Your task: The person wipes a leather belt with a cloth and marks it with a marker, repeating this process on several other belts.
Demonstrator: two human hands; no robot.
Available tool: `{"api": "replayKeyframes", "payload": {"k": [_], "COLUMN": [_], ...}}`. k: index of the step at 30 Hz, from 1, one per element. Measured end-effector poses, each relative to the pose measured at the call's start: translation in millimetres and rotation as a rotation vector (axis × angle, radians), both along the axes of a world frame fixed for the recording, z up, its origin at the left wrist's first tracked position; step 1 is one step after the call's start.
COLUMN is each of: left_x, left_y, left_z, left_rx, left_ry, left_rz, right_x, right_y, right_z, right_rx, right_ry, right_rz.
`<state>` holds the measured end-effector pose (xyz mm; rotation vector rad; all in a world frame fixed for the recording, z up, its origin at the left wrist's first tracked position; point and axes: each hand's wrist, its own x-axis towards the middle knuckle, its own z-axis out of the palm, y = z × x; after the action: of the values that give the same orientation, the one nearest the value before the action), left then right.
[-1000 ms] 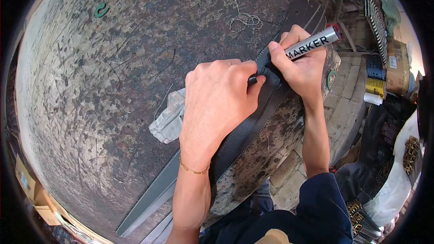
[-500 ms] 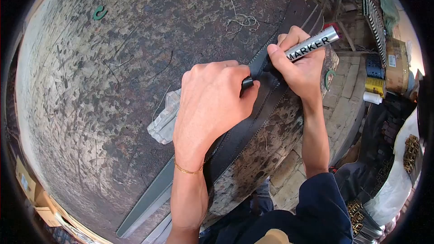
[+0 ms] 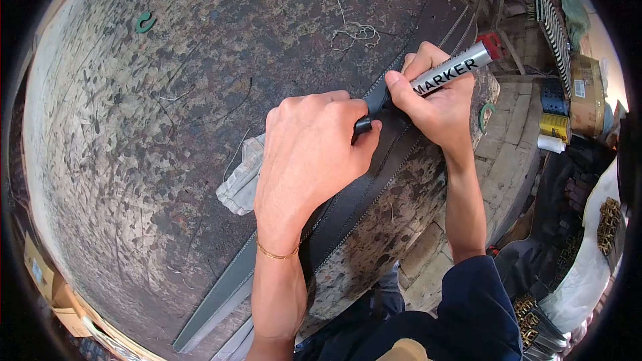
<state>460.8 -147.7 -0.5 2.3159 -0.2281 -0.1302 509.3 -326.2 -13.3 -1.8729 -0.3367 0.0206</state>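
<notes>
Dark stitched belts (image 3: pixel 354 197) lie lengthwise in a diagonal bundle on the worn worktable. My right hand (image 3: pixel 438 103), over their upper part, is closed around a silver marker (image 3: pixel 451 70) with a red end. The marker's writing end is hidden behind my fingers and points down toward the belts. Resting on the belts to the left, my left hand (image 3: pixel 311 150) is closed with a small black cylindrical piece (image 3: pixel 362 127) between thumb and fingers. A crumpled pale plastic-like wrap (image 3: pixel 242 177) sticks out beside my left hand.
Loose pale thread (image 3: pixel 354 35) and a green C-shaped piece (image 3: pixel 144 22) lie on the worktable (image 3: pixel 107 127). To the right are a cardboard box (image 3: pixel 586 93), a yellow box (image 3: pixel 554 127), a white spool (image 3: pixel 551 144) and metal buckles (image 3: pixel 608 226).
My right hand and the marker have shifted slightly left along the belts, showing more of the red end. My left hand has barely moved.
</notes>
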Motion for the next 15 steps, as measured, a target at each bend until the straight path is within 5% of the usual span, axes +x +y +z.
{"api": "replayKeyframes", "payload": {"k": [3,11,15], "left_x": [-0.1,0.2,3.2], "left_y": [0.1,-4.3,-10.6], "left_z": [-0.9,-4.2,-12.7], "left_rx": [-0.003,-0.073,-0.210], "left_ry": [-0.012,-0.102,-0.203], "left_rz": [0.000,0.073,0.145], "right_x": [2.1,23.1,27.7], "right_y": [-3.5,-20.5,-24.0], "right_z": [-1.9,-5.6,-0.7], "right_rx": [-0.008,0.788,0.656], "right_ry": [-0.006,0.118,0.098], "right_rz": [0.013,-0.037,-0.090]}}
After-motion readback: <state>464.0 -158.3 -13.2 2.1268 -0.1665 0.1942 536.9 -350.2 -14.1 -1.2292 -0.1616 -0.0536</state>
